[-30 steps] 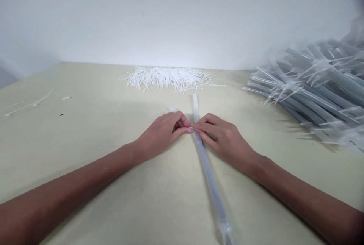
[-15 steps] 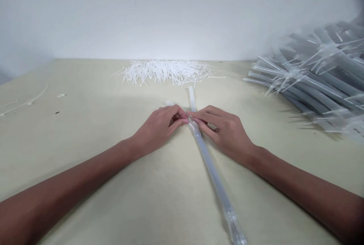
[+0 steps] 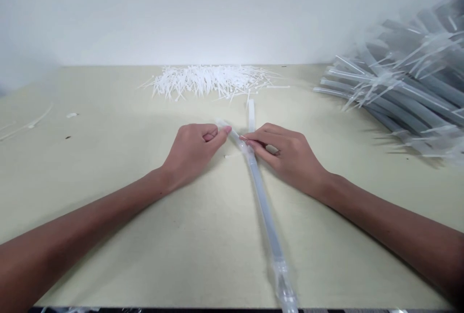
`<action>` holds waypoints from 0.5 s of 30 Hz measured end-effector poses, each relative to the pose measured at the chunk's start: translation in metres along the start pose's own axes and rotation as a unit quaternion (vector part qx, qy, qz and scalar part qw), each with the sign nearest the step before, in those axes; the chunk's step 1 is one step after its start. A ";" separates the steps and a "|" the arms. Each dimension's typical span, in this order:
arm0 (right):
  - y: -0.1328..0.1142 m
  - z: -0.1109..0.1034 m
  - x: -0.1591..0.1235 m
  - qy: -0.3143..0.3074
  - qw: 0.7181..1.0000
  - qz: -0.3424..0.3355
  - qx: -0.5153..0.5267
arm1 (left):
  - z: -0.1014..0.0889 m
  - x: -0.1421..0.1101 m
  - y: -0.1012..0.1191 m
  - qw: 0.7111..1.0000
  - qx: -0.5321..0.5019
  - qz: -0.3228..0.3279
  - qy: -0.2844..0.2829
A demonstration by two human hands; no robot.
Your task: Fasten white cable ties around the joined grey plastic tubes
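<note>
Translucent grey tube (image 3: 266, 206), white cable ties (image 3: 208, 81), cream tabletop (image 3: 174, 235) (faintly greenish), grey tube bundles (image 3: 402, 101), pale bluish-grey wall (image 3: 203, 13)

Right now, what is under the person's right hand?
Pale tabletop shows around the right hand, whose fingers pinch the long clear tube. Whatever lies directly beneath the palm is covered and cannot be seen.

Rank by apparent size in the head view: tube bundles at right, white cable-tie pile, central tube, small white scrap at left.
1. Tube bundles
2. Cable-tie pile and central tube: unsure, since the tube reaches nearer the camera
3. White scrap
</note>
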State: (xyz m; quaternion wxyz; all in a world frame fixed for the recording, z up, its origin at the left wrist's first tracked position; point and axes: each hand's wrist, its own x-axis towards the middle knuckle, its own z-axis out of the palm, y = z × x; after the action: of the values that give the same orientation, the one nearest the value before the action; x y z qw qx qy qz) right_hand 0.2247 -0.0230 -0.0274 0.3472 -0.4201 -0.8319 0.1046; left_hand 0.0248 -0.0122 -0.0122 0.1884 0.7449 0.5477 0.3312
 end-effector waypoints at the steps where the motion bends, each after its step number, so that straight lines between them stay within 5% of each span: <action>1: 0.000 0.000 0.000 -0.001 1.000 0.003 0.000 | -0.001 0.000 0.001 0.999 -0.026 -0.026 -0.001; 6: -0.002 -0.001 0.001 -0.012 1.000 0.010 0.000 | -0.004 0.000 0.003 0.995 -0.078 -0.067 0.011; 15: -0.003 0.000 0.001 -0.015 1.000 0.014 -0.012 | -0.003 0.001 0.001 0.997 -0.066 -0.026 -0.023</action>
State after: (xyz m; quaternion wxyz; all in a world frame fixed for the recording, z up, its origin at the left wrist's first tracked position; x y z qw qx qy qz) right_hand 0.2226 -0.0235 -0.0254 0.3280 -0.4336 -0.8325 0.1062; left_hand 0.0239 -0.0119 -0.0090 0.2582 0.7239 0.5390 0.3445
